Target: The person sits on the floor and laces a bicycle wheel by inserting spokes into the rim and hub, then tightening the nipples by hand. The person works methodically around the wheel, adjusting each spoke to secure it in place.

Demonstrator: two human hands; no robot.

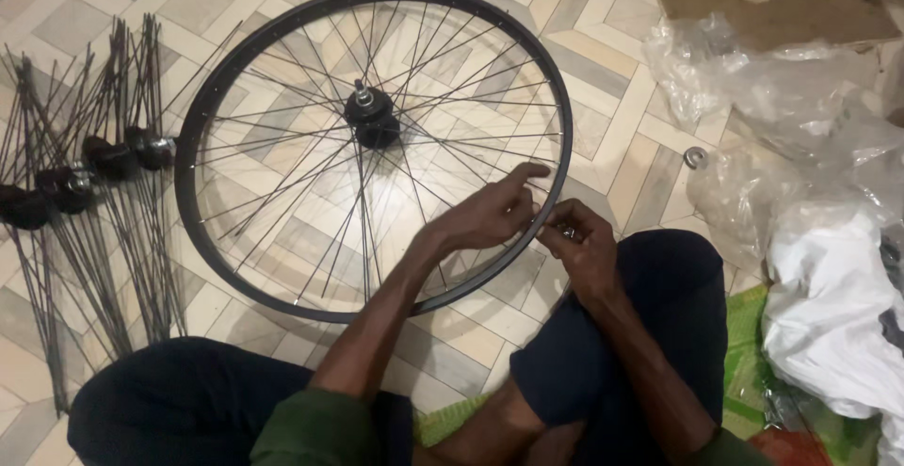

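Head camera looks steeply down, close over the tiled floor (603,118).

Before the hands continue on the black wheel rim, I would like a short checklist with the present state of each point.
1. Black spoked wheel rim lies flat on the tiled floor: ok.
2. Left hand rests on the spokes at the near right side of the rim: ok.
3. Right hand pinches a small shiny part at the rim's outer edge: ok; which part, cannot tell.
4. Black centre hub sits in the middle, spokes attached: ok.
5. Every spoke seated in the rim: cannot tell.
6. Spare hubs with loose spokes lie left of the rim, apart from both hands: ok.
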